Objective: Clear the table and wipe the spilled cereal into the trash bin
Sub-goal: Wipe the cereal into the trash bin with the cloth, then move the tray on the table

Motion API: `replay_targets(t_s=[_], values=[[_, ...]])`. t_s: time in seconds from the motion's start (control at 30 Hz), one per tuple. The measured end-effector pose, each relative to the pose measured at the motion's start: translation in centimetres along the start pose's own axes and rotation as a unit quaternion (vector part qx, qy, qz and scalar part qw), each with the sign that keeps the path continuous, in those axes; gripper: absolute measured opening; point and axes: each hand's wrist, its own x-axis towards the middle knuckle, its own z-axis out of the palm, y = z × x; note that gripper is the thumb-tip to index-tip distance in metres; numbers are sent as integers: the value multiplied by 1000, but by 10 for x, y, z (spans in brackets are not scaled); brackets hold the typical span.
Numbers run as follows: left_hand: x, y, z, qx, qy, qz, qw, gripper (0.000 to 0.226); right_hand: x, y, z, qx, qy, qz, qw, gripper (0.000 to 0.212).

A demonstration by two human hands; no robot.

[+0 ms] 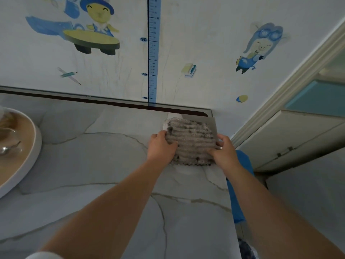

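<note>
This is a home. A height chart [154, 53] and cartoon stickers [95, 28] cover the wall [205, 53] behind the table's [93, 165] far edge, with pencil scribbles [112, 79] between them. At the table's left edge, a tray [35, 144] holds what seem to be used dishes.

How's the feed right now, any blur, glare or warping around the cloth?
Head view: the cloth, held by left hand and right hand, reads clearly; tray and spoon at the left edge are soft; wide-angle warping bows the table edge; light flat, bluish, no glare.
</note>
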Motion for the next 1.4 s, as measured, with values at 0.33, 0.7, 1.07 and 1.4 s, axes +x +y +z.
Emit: replay_targets(t_s=[0.33,0.7,1.07,1.4], values=[[-63,3,-29,-52,-2,5,999,54,-63,-27,-7,15,33,-13,999,51],[-176,-46,-105,-87,53,-4,995,35,-181,-34,39,62,-6,2,998,41],[-244,-134,-219,-99,63,-7,993,32,-289,-70,136,-7,-36,-57,998,35],[-277,-254,-374,-65,52,-2,997,33,-396,-97,294,-72,-45,-47,995,37]])
